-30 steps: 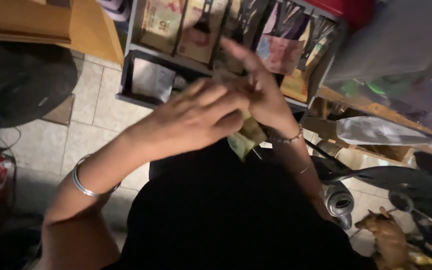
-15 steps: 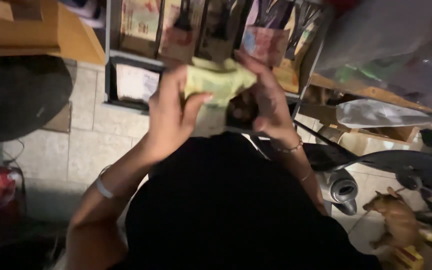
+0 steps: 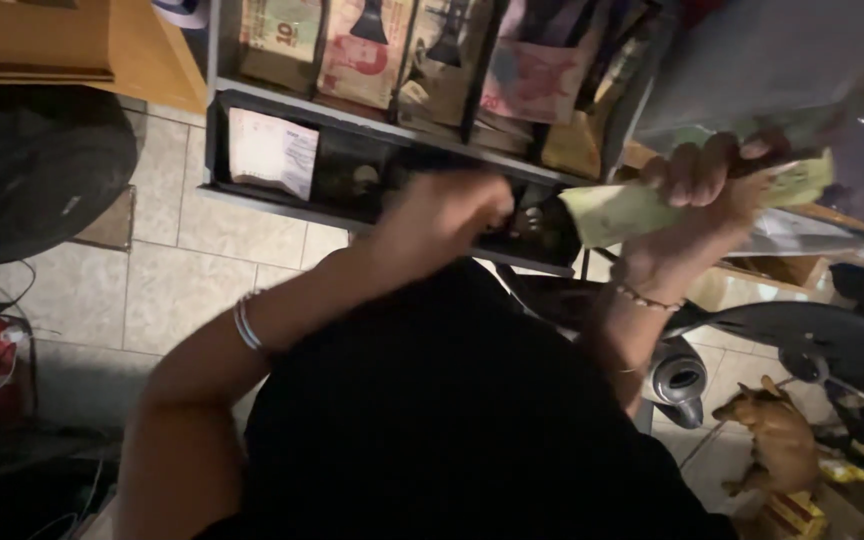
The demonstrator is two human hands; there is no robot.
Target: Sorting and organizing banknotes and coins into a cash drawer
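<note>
The hands have parted since a moment ago: the right hand (image 3: 717,185) now grips the yellow-green banknotes (image 3: 652,205) beside the open cash drawer (image 3: 272,195), fingers closed around them, while the blurred left hand (image 3: 442,215) dips into the coin tray, grip unclear, notes not yet filed.

A folded banknote (image 3: 652,205) is being gripped in the right hand (image 3: 717,180) beside an open cash drawer (image 3: 262,100). The left hand (image 3: 442,215), blurred, is being held over the drawer's front coin trays (image 3: 352,180).
</note>
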